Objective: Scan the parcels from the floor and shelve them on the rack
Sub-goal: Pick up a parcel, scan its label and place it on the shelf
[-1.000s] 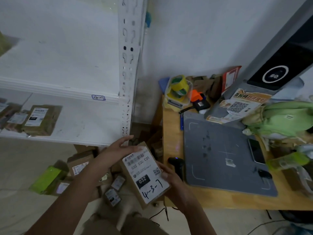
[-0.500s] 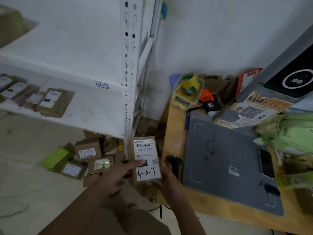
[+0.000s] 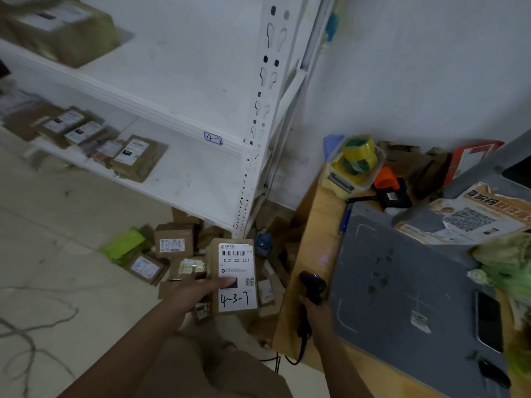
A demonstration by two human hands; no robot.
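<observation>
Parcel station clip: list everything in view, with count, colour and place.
rack: one, white, left
shelved parcels: several, brown, rack's lower shelf
floor parcels: several, brown, on the floor by the rack's foot
green bag: one, green, left of them
held parcel: one, brown with white label, over the floor parcels
table: one, wooden, right
mat: one, grey, on the table
tape rolls: few, yellow, in a tub at the table's far corner
phone: one, black, mat's right edge
scanner: one, black, table's near-left edge
left hand: holds the held parcel
right hand: grips the scanner
</observation>
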